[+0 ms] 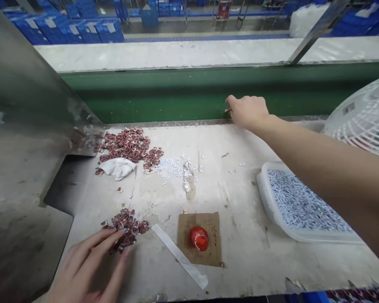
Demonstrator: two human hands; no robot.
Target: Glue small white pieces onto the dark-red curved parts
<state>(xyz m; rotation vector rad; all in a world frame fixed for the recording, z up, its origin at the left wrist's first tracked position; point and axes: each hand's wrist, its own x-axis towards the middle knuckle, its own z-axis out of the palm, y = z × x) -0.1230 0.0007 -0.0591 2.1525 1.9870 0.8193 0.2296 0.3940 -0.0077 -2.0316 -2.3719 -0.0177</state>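
Left hand point(88, 265) lies spread, fingertips on the small red pile point(126, 227), just left of the cardboard square point(200, 237). Right hand point(248, 111) reaches far beyond it to the green conveyor point(189, 97), pinching a small red piece point(228, 110).

The left hand point(88, 263) lies flat on the worn grey-white worktable point(240, 261), fingers spread, its fingertips point(118, 233) touching a small heap of dark red ring-shaped parts point(126, 227). The right hand point(248, 111) reaches far across to the table's back edge by the green conveyor belt point(177, 94), pinching a tiny red piece point(228, 111) between fingers and thumb. A larger pile of the same red parts point(126, 145) lies near a crumpled white cloth point(117, 167). Scattered small white bits point(177, 168), a brown cardboard square point(200, 237) bearing 1 red blob point(198, 238), a white paper strip point(180, 256) and a clear plastic tray of white pieces point(298, 206) sit between.
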